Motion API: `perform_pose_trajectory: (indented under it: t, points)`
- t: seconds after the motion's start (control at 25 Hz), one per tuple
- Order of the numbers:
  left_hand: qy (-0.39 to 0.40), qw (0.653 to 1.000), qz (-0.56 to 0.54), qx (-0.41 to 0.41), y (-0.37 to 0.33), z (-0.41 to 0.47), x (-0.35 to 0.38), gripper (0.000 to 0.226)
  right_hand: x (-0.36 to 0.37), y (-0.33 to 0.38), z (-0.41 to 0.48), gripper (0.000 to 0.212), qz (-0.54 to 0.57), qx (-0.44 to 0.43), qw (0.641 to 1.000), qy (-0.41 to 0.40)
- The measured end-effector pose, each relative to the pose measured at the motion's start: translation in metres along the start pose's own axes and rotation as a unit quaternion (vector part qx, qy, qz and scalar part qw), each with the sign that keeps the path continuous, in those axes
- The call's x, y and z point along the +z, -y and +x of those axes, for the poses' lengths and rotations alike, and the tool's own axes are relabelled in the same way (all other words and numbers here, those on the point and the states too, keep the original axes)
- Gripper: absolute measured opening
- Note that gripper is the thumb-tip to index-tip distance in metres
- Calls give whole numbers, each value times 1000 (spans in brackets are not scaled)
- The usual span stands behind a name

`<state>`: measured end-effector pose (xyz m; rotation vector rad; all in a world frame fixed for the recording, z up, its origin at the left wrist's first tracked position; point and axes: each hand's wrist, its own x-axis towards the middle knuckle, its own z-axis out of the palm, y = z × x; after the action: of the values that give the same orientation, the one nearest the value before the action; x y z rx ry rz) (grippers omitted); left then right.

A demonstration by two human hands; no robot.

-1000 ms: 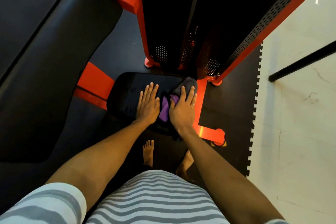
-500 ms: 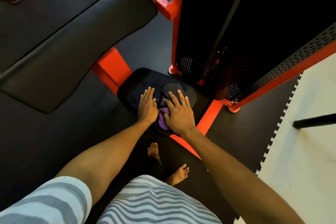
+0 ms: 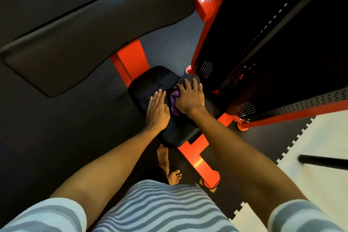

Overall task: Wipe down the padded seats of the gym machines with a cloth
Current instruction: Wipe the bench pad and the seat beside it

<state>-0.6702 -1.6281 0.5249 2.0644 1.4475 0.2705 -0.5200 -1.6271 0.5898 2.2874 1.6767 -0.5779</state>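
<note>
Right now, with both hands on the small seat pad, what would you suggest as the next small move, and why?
Probably slide the cloth leftward across the seat pad, lifting the left hand clear. The right hand presses the cloth on the pad's right side, while the left hand lies flat on bare padding.

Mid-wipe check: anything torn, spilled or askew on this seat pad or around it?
Nothing stands out. The small black padded seat looks intact; the right hand presses the grey-and-purple cloth on it, the left hand rests flat beside.
</note>
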Motion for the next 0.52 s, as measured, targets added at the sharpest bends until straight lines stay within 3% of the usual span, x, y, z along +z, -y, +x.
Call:
perform_pose_trajectory:
  t: [0.12,0.2,0.44,0.52]
  points:
    - [-12,1000,-3,-11,1,0,1,58,9,-21,-33,64,-12,-110,994,-18]
    - [-7,1000,-16,-19,-2,1,0,57,14,-46,-48,63,8,-133,991,-34]
    - [-10,998,-42,-42,-6,5,-6,59,-11,-22,32,59,133,9,991,11]
    - [-23,998,-42,-46,-9,5,-3,61,-18,-3,60,62,118,6,992,40]
